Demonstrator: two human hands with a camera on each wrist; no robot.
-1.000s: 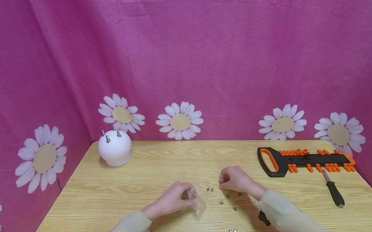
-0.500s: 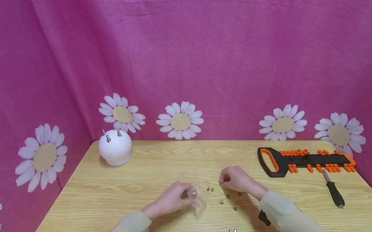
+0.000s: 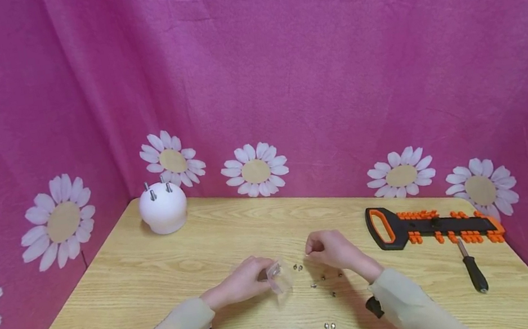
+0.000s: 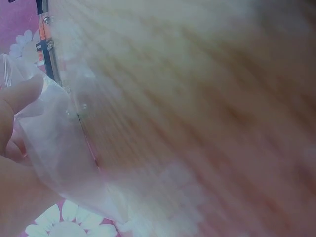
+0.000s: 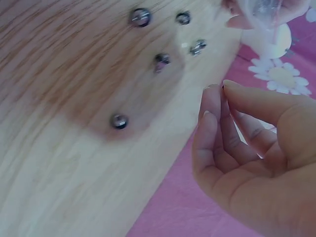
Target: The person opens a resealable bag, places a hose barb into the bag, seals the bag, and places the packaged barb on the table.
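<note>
My left hand point(image 3: 241, 281) pinches the edge of a small clear plastic bag point(image 3: 284, 285). In the left wrist view the bag point(image 4: 61, 148) hangs from the thumb and fingers, with small shiny bits inside its upper part in the head view. My right hand point(image 3: 334, 250) is just over the table to the right of the bag. Its thumb and fingertips meet on a tiny screw point(image 5: 223, 87), nearly all hidden between them. Several small metal screws point(image 3: 314, 285) lie scattered between and below the hands; a pair of screws point(image 3: 330, 326) sits nearer the front edge.
A white rounded object point(image 3: 164, 209) with several metal studs on top stands at the back left of the wooden table point(image 3: 232, 226). A black and orange tool rack point(image 3: 437, 225) lies at the right, beside a black-handled screwdriver point(image 3: 475, 274). Pink flowered cloth point(image 3: 315, 94) hangs behind.
My right hand has risen slightly and shifted a little left, away from the table, fingertips still together. The left hand and the bag have hardly moved.
</note>
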